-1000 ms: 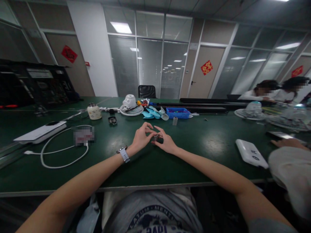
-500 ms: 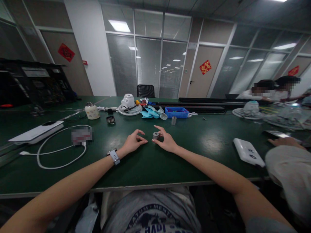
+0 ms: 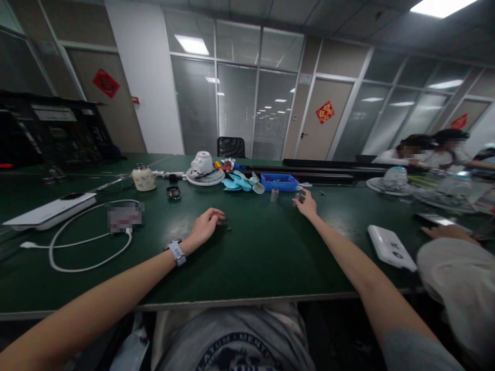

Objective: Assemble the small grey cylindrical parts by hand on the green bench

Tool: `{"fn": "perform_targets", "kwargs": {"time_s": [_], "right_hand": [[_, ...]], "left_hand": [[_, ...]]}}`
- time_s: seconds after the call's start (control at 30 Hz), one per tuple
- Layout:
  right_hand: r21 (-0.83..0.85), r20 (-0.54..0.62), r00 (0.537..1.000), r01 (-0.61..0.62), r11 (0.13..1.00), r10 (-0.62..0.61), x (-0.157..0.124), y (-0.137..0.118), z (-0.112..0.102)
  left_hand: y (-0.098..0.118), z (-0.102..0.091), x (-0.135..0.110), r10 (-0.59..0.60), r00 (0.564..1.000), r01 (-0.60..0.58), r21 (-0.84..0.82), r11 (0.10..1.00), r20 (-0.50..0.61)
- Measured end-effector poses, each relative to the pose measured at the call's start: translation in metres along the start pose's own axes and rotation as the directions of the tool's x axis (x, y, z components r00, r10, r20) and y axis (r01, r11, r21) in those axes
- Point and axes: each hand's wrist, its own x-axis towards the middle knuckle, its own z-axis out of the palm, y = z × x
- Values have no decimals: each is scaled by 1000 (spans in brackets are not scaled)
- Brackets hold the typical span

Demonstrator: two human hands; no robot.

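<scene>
Two hands in view. The right hand [image 3: 308,205] is stretched far forward over the green worktop [image 3: 251,257], its fingertips pinched on a small grey metal part [image 3: 299,197] that sits low against the surface, just in front of the blue tray [image 3: 281,182]. The left hand [image 3: 204,224] lies released on the worktop, fingers loosely curled and holding nothing, with one tiny dark piece [image 3: 231,228] just beside its fingertips. We judge the metal part to be light, rigid and smooth-sided, not fragile but inclined to roll or slip. It is best taken by its sides in a thumb-and-forefinger pinch. Its finer detail is too small to tell. We count:
- two small metal cylinders, the held one and a second cylinder [image 3: 274,195] standing free to its left, apart from it
- one set of pale blue fan blades [image 3: 240,182]
- one white fan guard [image 3: 204,175]
- one squat jar [image 3: 143,178]
- one dark ring [image 3: 174,192]
- one looped white cable [image 3: 88,242]
- two flat white devices, one at the left [image 3: 50,211] and one at the right [image 3: 391,247]
- one wristwatch [image 3: 177,252]
- one co-worker's hand [image 3: 444,231] near the right edge
</scene>
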Motion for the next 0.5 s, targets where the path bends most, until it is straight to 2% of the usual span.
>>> {"fn": "perform_targets", "kwargs": {"time_s": [0.1,0.17,0.23,0.3,0.37,0.4,0.43,0.47,0.5], "right_hand": [[-48,32,999,-16,999,17,-3,-2,2],[-98,-33,999,25,995,-28,-11,-16,0],[-126,-119,980,146,981,-161,-26,-41,-4],[-84,-118,929,344,935,-352,-51,-75,-8],[50,11,848,529,847,-530,-84,-112,-10],[131,103,780,605,785,-618,-101,-129,-9],[218,194,685,668,712,-702,-118,-144,-8],[289,261,598,700,653,-758,-132,-156,-6],[341,308,536,709,617,-786,-145,-166,-3]], "left_hand": [[-2,-1,2,18,999,-18,-9,1000,-26],[-5,-1,4,22,999,-23,-15,1000,-30],[-8,-2,5,12,999,-13,-14,1000,-36],[-9,-2,5,3,999,-3,-3,1000,-41],[-6,-3,4,-9,999,10,20,1000,-33],[-4,-3,3,-15,999,16,36,999,-29],[-2,-3,1,-19,1000,20,55,998,-25],[0,-3,0,-18,1000,20,73,997,-24],[2,-4,0,-12,1000,15,92,996,-23]]}}
